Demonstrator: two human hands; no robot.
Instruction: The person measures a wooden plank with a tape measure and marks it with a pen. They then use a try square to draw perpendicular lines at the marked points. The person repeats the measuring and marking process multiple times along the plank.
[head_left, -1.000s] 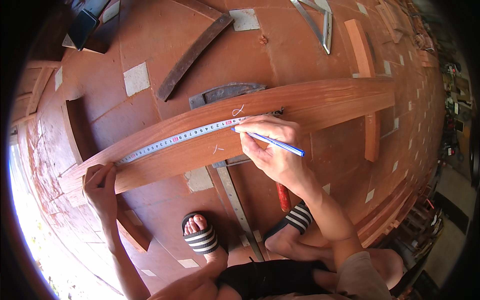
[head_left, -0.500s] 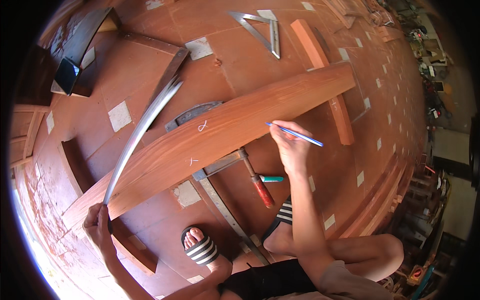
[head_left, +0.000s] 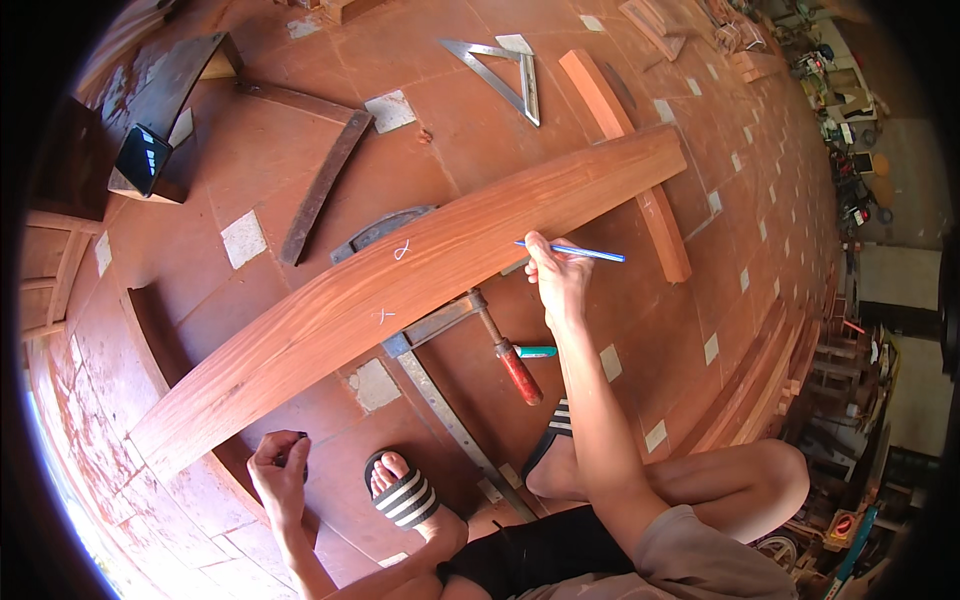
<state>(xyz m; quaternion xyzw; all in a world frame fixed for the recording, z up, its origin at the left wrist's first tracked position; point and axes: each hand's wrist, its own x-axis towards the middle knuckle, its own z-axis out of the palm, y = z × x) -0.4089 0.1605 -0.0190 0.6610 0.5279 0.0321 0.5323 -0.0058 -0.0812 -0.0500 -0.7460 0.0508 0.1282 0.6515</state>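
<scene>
My right hand (head_left: 558, 275) pinches a blue-and-white pen (head_left: 590, 253), its tip at the near edge of a long reddish wooden plank (head_left: 480, 232). White marks show on the plank, which tapers toward the lower left. My left hand (head_left: 280, 468) is closed in front of the plank's left part, apart from it. A small dark tape measure (head_left: 303, 452) is in its fingers, mostly covered by them. Under the plank runs a bar clamp (head_left: 440, 410) with a red handle (head_left: 519, 375). A teal pen-like thing (head_left: 537, 352) lies beside that handle.
A metal speed square (head_left: 505, 80) lies beyond the plank. A crosswise wooden piece (head_left: 660, 235) supports its right end. Dark curved wood (head_left: 328, 185) and a phone (head_left: 143, 158) on a wooden block are at left. Planks (head_left: 750, 385) lie at right; my sandalled foot (head_left: 400, 488) is close.
The long silver blade that rose from my left hand over the plank is gone from view. My left hand has moved right and down. The right hand with the pen shifted slightly left.
</scene>
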